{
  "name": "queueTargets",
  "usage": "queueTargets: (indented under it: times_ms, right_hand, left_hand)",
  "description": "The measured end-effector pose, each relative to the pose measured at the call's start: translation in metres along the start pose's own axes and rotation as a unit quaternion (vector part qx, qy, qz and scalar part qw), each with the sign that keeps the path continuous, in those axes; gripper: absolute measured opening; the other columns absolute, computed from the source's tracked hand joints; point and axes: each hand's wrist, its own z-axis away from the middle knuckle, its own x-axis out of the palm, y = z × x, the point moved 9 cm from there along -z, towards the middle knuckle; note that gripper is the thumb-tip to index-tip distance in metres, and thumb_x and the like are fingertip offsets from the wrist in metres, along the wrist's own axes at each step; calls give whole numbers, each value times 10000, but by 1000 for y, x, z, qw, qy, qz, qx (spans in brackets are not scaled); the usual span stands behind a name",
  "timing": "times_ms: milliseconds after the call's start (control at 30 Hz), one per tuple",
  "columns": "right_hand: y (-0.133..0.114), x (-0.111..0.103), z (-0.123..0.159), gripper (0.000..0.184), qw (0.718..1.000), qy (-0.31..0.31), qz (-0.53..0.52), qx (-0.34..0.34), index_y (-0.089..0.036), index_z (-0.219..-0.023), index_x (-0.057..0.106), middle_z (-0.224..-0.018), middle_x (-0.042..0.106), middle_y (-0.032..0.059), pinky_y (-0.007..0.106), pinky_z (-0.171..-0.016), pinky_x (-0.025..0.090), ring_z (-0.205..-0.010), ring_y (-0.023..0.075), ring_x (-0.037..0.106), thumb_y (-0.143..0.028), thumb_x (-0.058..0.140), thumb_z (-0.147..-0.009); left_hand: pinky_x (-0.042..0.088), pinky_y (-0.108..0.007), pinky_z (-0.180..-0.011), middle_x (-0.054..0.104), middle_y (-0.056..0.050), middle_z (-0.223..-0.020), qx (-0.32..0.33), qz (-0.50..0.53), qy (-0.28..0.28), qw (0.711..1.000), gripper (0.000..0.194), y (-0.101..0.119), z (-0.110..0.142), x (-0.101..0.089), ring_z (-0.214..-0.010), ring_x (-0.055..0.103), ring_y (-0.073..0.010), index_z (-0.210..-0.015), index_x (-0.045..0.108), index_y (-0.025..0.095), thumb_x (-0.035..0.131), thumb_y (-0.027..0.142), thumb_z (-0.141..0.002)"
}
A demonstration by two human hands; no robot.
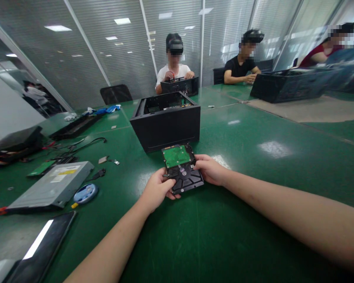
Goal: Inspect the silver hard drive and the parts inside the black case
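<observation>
in the head view, i hold a hard drive [179, 169] over the green desk [238, 220], its green circuit board facing up. my left fingers [167, 184] pinch its near left corner, thumb on top; my right fingers [202, 158] grip its right edge. just beyond it stands an open black case [171, 129]. to my left lie a grey metal drive [53, 188] and, just beside it, a round blue object [85, 193]. across from me, a person in white [179, 70] handles another black case [185, 87].
</observation>
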Motion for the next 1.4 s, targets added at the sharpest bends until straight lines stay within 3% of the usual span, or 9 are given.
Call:
queueTargets:
  times_ms: [200, 567, 700, 800, 933, 1233, 1400]
  right_hand:
    - [-2, 0, 1, 356, 1000, -2, 7, 0, -150, -892, 681, -748, 715, 24, 290, -629, 526, -628, 168, 658, -79, 576, -560]
    - [3, 0, 1, 293, 1000, 8, 22, 19, -142, -947, 677, -801, 736, 52, 319, -679, 537, -665, 178, 680, -142, 644, -656]
    - [3, 3, 1, 287, 1000, 4, 21, 20, -143, -955, 681, -818, 741, 56, 324, -697, 538, -677, 178, 683, -149, 656, -669]
    - [1, 4, 3, 288, 1000, 4, 18, 13, -147, -940, 682, -816, 743, 47, 318, -709, 535, -678, 171, 682, -143, 676, -652]
    - [-2, 7, 4, 299, 1000, -2, 15, 4, -147, -932, 685, -815, 744, 37, 313, -722, 532, -679, 164, 682, -131, 692, -633]
    - [0, 6, 4, 304, 1000, 8, 8, 4, -137, -961, 686, -819, 737, 56, 350, -750, 525, -699, 185, 685, -216, 749, -674]
    - [-1, 5, 3, 307, 999, -2, 33, -28, -138, -964, 689, -859, 733, 49, 348, -798, 517, -748, 174, 677, -227, 776, -683]
  left_hand:
    - [504, -198, -420, 684, -34, -672, -1, 21, -8, 1000, 337, 2, 1, 2, -510, 683, -179, -1085, 485, 134, 553, 196, -760]
    - [497, -194, -415, 683, -37, -691, -5, 29, -4, 1000, 329, -1, 0, -1, -504, 679, -173, -1082, 490, 139, 601, 252, -793]
    - [501, -203, -410, 673, -32, -654, -12, 50, -3, 999, 334, -3, 0, -1, -497, 677, -182, -1055, 505, 141, 608, 359, -824]
    - [487, -214, -376, 657, -27, -612, -21, 46, 29, 998, 379, -3, 0, -4, -472, 668, -194, -1043, 526, 138, 560, 466, -856]
    - [466, -208, -346, 642, -13, -580, -16, 17, 60, 998, 372, -2, 0, -6, -435, 650, -189, -1053, 537, 134, 562, 448, -856]
    - [458, -208, -347, 669, -24, -606, 0, 29, 33, 999, 400, -1, 0, -4, -452, 656, -191, -1037, 543, 139, 578, 492, -851]
    - [428, -219, -340, 650, -5, -545, 13, -4, 48, 999, 381, 2, 2, -5, -435, 638, -194, -996, 551, 155, 573, 511, -860]
